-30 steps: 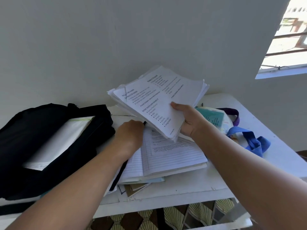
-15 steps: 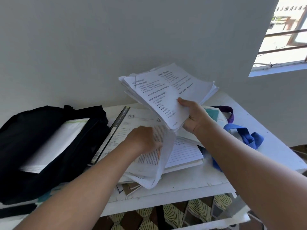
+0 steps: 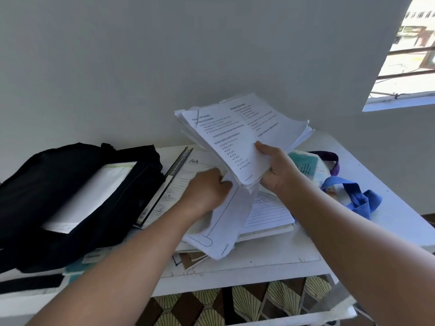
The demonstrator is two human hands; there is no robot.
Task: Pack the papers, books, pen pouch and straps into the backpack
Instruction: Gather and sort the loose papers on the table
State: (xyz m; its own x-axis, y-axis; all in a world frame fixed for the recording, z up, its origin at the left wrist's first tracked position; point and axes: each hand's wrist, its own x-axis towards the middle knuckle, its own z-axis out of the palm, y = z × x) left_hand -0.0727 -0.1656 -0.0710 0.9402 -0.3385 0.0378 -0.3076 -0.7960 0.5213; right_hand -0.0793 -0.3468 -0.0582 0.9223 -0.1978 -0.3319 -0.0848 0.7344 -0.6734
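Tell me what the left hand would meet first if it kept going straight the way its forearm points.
Probably the underside of the paper stack held up by the right hand. The left hand, gripping a loose sheet, points up and right toward it, though depth is unclear.

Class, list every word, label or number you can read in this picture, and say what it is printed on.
No text reads surely.
Paper stack in the right hand: headings, bullet lists; blurred.
Loose sheet in the left hand: only ruled outlines.
Black folder spine: white lettering, too small.
Teal booklet: dark print, blurred.
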